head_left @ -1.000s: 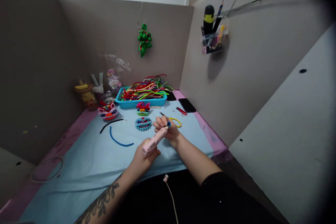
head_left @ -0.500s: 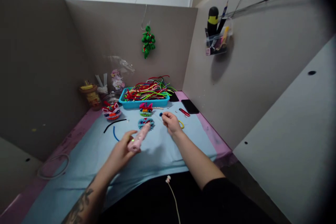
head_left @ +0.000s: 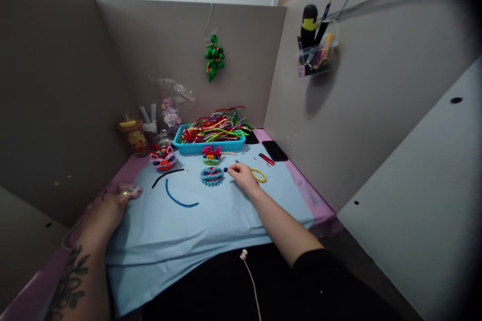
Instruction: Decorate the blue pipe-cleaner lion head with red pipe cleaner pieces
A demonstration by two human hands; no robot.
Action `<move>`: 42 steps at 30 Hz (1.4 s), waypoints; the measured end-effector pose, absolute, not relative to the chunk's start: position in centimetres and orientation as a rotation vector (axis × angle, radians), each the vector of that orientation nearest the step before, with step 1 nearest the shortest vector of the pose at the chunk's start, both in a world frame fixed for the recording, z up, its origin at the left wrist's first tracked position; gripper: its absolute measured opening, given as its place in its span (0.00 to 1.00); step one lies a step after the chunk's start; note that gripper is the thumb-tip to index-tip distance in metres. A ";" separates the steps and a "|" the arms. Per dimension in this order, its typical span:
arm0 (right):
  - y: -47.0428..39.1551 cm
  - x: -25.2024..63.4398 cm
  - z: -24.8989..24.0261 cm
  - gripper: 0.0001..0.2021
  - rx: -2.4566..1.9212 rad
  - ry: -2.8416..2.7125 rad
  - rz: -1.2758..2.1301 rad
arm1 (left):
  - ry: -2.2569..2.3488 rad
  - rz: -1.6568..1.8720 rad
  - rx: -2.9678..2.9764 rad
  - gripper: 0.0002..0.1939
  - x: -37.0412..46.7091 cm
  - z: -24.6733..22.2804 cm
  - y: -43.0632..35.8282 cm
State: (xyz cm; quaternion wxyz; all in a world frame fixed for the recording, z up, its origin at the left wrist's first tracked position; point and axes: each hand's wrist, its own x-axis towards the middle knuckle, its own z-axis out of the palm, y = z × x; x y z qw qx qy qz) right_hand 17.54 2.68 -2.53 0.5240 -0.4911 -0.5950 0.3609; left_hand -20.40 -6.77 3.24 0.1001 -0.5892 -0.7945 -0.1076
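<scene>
At the left edge of the table, my left hand (head_left: 101, 215) is closed around a pink glue gun (head_left: 130, 191) with a small green light; the hand is slightly blurred. My right hand (head_left: 243, 176) pinches a small dark blue round piece (head_left: 225, 169) between thumb and fingertips. Just left of that piece lies a light blue and red pipe-cleaner animal head (head_left: 212, 176). Behind it sits a red, orange and green head (head_left: 211, 155), and a pink, red and orange one (head_left: 163, 159) is further left. A curved blue pipe cleaner (head_left: 181, 203) and a black one (head_left: 165, 174) lie between my hands.
A blue tray (head_left: 207, 148) heaped with coloured pipe cleaners stands at the back. Yellow-handled scissors (head_left: 259, 175), a red utility knife (head_left: 267, 159) and a phone (head_left: 274, 151) lie right. Partitions close in three sides; a tool holder (head_left: 314, 60) hangs on the right one.
My left hand has carried the glue gun from above the light blue head to the table's left edge. My right hand has shifted slightly left and lower with the round piece.
</scene>
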 end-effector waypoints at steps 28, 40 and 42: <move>7.0 16.0 -3.6 0.05 -1.304 -1.836 0.638 | -1.631 -0.961 -2.723 0.44 -5.0 -2.6 3.2; 6.7 15.3 -3.7 0.05 -1.431 -1.754 0.585 | -1.724 -1.063 -2.780 0.42 -4.7 -3.1 3.5; 6.5 15.6 -3.6 0.04 -1.437 -1.736 0.630 | -1.734 -1.044 -2.775 0.42 -4.6 -3.0 3.4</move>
